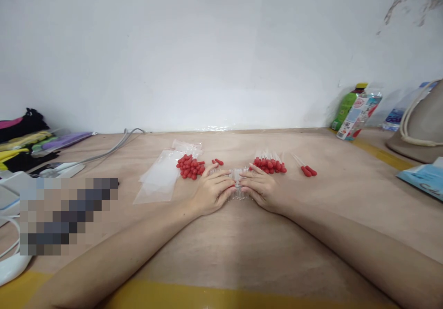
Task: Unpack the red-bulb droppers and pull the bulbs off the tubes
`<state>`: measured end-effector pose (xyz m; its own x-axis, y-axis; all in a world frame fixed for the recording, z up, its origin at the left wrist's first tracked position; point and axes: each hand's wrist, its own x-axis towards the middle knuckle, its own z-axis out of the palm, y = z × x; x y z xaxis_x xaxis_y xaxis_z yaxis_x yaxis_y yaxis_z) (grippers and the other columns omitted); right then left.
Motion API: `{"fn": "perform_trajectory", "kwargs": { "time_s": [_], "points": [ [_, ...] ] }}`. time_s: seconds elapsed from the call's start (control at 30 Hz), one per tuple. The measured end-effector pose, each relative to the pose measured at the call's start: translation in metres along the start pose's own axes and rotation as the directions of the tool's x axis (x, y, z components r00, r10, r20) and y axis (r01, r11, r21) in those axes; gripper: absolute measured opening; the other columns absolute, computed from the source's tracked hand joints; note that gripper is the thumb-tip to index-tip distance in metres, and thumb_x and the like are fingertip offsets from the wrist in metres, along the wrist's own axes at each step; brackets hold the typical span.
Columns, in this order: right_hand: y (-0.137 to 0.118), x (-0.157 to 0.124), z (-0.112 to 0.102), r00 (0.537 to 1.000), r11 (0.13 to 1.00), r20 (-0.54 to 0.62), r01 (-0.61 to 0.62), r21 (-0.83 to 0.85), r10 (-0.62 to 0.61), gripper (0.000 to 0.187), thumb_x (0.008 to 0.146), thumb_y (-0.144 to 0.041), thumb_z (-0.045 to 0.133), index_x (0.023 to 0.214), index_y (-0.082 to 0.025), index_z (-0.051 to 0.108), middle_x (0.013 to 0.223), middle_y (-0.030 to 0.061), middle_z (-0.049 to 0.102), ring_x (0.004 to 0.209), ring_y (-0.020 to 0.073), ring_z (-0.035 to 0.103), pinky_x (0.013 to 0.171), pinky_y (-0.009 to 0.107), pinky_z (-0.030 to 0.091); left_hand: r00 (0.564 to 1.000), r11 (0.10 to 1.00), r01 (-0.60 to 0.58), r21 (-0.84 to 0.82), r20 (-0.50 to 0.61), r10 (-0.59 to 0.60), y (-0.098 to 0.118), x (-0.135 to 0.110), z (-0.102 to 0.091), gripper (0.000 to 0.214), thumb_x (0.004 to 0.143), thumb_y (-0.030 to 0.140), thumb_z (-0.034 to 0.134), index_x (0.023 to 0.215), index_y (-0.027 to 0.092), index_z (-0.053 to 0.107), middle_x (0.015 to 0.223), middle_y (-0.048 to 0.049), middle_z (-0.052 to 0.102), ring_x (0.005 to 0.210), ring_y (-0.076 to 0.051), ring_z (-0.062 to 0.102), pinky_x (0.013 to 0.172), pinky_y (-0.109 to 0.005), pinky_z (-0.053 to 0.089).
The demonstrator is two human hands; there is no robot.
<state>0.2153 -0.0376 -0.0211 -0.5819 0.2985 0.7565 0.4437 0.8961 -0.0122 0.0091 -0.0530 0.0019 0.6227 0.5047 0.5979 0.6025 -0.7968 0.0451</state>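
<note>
My left hand (215, 191) and my right hand (263, 189) meet over a pile of clear glass dropper tubes (238, 194) in the middle of the table. A bit of red, seemingly a rubber bulb (233, 186), shows at my left thumb and fingertips, which are closed on it. My right thumb and fingers are pinched close by; what they hold is too small to make out. Left of my hands lies a heap of red rubber bulbs (189, 167), with a few loose bulbs (218, 162) behind. Droppers with red bulbs (270, 165) lie bunched beyond my right hand, and two more droppers (308, 170) rest farther right.
Clear zip bags (159, 175) lie left of the bulbs. A grey cable (117, 147) and packaged cloth items (65, 140) are at the left. Bottles (360, 113), a beige bag (422, 120) and a blue packet (424, 180) stand or lie at the right. A wall (221, 55) closes the back.
</note>
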Motion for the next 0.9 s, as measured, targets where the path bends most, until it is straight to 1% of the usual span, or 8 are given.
{"fn": "perform_trajectory", "kwargs": {
  "time_s": [0.17,0.27,0.4,0.6,0.77,0.9],
  "points": [
    [-0.0017,0.0001,-0.0018,0.995,0.996,-0.072,0.077,0.035,-0.074,0.015,0.085,-0.017,0.048,0.084,-0.015,0.062,0.081,0.0066,0.069,0.093,0.0164,0.062,0.103,0.043,0.037,0.996,1.000,-0.025,0.005,0.083,0.025,0.0023,0.0004,-0.0051,0.019,0.089,0.026,0.043,0.091,0.021,0.061,0.094,-0.0002,0.069,0.112,-0.018,0.051,0.108,-0.045,0.008],
    [-0.0027,-0.0006,-0.0035,0.993,0.994,-0.068,0.103,0.025,-0.101,0.013,0.084,-0.016,0.049,0.083,-0.015,0.062,0.077,0.0058,0.068,0.094,0.0171,0.062,0.102,0.042,0.038,0.994,0.999,-0.033,-0.006,0.106,0.033,0.0025,-0.0004,-0.0059,0.019,0.089,0.025,0.042,0.089,0.021,0.060,0.093,0.0006,0.069,0.114,-0.018,0.050,0.109,-0.044,0.004],
    [-0.0030,-0.0026,-0.0041,0.990,0.992,-0.061,0.126,0.003,-0.126,0.011,0.083,-0.014,0.050,0.084,-0.015,0.061,0.076,0.0049,0.068,0.096,0.0174,0.061,0.101,0.040,0.040,0.992,0.999,-0.031,-0.028,0.124,0.034,0.0029,-0.0010,-0.0063,0.020,0.090,0.024,0.041,0.088,0.020,0.060,0.093,0.0010,0.068,0.115,-0.017,0.049,0.109,-0.043,0.004],
    [-0.0027,-0.0056,-0.0039,0.988,0.990,-0.075,0.138,-0.006,-0.138,0.010,0.082,-0.012,0.051,0.085,-0.014,0.060,0.078,0.0053,0.068,0.097,0.0175,0.060,0.101,0.040,0.041,0.986,0.999,-0.031,-0.037,0.160,0.036,0.0044,-0.0005,-0.0091,0.023,0.091,0.024,0.037,0.091,0.021,0.060,0.096,-0.0004,0.068,0.116,-0.019,0.048,0.108,-0.045,0.003],
    [-0.0023,-0.0089,-0.0051,0.981,0.987,-0.111,0.161,0.001,-0.160,0.012,0.081,-0.011,0.053,0.091,-0.013,0.059,0.079,0.0051,0.068,0.100,0.0178,0.059,0.102,0.041,0.040,0.988,0.997,-0.074,-0.022,0.135,0.076,0.0042,-0.0022,-0.0105,0.021,0.090,0.022,0.038,0.090,0.020,0.059,0.098,-0.0005,0.067,0.117,-0.018,0.047,0.109,-0.044,0.002],
    [-0.0036,-0.0097,-0.0059,0.981,0.987,-0.108,0.163,0.010,-0.161,0.015,0.081,-0.010,0.052,0.094,-0.014,0.058,0.080,0.0044,0.068,0.102,0.0175,0.058,0.101,0.041,0.040,0.989,0.994,-0.110,-0.008,0.104,0.110,0.0052,-0.0030,-0.0102,0.018,0.089,0.021,0.041,0.088,0.019,0.059,0.096,0.0000,0.068,0.115,-0.018,0.048,0.109,-0.044,0.004]
  ]
}}
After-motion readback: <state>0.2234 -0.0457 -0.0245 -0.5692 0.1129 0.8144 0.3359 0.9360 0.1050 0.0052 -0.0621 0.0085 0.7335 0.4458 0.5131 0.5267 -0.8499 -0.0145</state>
